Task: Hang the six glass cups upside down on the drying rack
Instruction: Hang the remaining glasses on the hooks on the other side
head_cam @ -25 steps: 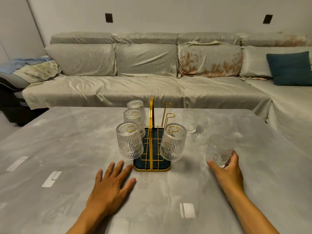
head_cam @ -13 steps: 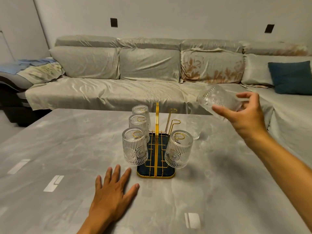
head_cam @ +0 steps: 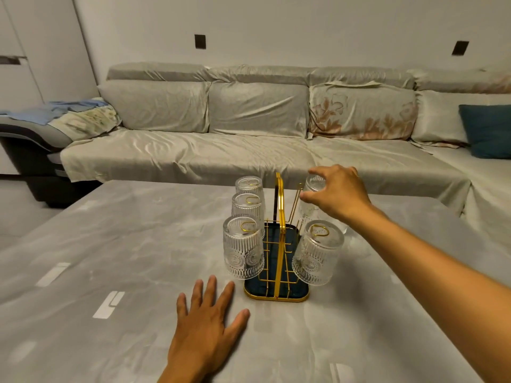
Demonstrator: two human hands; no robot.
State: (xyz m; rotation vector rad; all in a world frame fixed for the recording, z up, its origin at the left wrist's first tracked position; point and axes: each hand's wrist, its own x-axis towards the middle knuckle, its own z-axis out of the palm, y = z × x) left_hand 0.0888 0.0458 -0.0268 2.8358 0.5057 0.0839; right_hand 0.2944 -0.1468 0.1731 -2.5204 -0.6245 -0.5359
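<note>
A gold wire drying rack [head_cam: 281, 236] with a dark blue tray stands mid-table. Three ribbed glass cups hang upside down on its left side: near [head_cam: 243, 248], middle [head_cam: 248, 207], far [head_cam: 249, 184]. On the right side, one cup [head_cam: 316, 255] hangs on the near peg. My right hand [head_cam: 336, 193] grips the base of another upturned cup [head_cam: 309, 208] over the middle right peg. A last cup behind my right forearm is mostly hidden. My left hand [head_cam: 206, 331] rests flat on the table, fingers spread, just in front of the rack.
The grey marbled table [head_cam: 110, 258] stretches around the rack. Behind it runs a long sofa [head_cam: 249, 150] under a pale cover, with a teal cushion [head_cam: 486, 131] at the right and blue cloth [head_cam: 55, 109] at the left end.
My right hand lifted a cup from the table at the right, turned it over and brought it down over the rack's middle right peg. The left hand stayed flat.
</note>
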